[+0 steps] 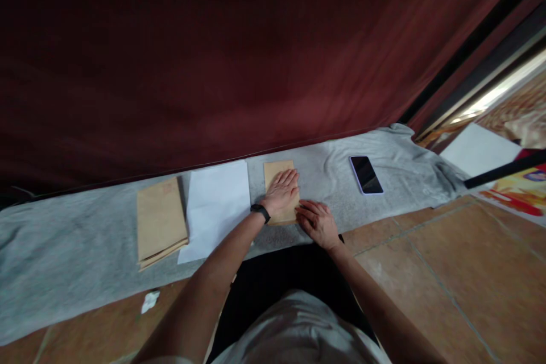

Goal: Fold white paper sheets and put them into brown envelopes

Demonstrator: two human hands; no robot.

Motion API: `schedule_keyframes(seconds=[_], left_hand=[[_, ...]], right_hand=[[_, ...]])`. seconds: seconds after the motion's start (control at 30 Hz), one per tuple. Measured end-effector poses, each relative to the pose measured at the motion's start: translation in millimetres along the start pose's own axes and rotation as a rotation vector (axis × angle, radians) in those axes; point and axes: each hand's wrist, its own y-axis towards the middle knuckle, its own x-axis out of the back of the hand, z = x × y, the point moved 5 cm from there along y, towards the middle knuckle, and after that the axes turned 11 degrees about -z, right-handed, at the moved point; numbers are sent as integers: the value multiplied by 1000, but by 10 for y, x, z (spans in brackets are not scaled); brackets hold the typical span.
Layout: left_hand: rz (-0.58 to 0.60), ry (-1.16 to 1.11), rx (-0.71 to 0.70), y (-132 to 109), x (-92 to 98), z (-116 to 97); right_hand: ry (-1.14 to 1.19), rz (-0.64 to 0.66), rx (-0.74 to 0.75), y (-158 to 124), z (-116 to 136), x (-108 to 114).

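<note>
A brown paper envelope [278, 167] lies flat on the grey cloth in front of me. My left hand [281, 189], with a black band on its wrist, is spread palm-down across the envelope and hides its middle. At the envelope's lower right edge rests my right hand [319, 224], its fingers slightly bent and a little apart, fingertips touching the paper. Left of the envelope are white paper sheets [217, 199]. Farther left, a stack of brown envelopes [160, 219] partly overlaps the sheets' edge.
A phone [367, 175] in a pale purple case lies to the right on the grey cloth [77, 250]. Dark red fabric [239, 68] rises behind it. A crumpled white scrap [150, 301] is on the tiled floor [409, 273]. White and printed sheets [482, 148] are at far right.
</note>
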Motion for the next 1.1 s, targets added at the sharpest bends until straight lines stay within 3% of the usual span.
schedule_keyframes(seconds=[0.3, 0.5, 0.77, 0.93, 1.1], left_hand=[[18, 1, -107, -513, 78, -292], [-14, 3, -155, -870, 256, -489], [32, -11, -180, -1234, 379, -596], [19, -30, -208, -1325, 398, -630], [-9, -49, -188, -1318, 363, -635]], right_hand=[[12, 19, 9, -25, -32, -24], [14, 15, 20, -47, -54, -28], [2, 29, 29, -86, -90, -34], [17, 48, 40, -56, -63, -27], [75, 235, 171, 55, 69, -200]])
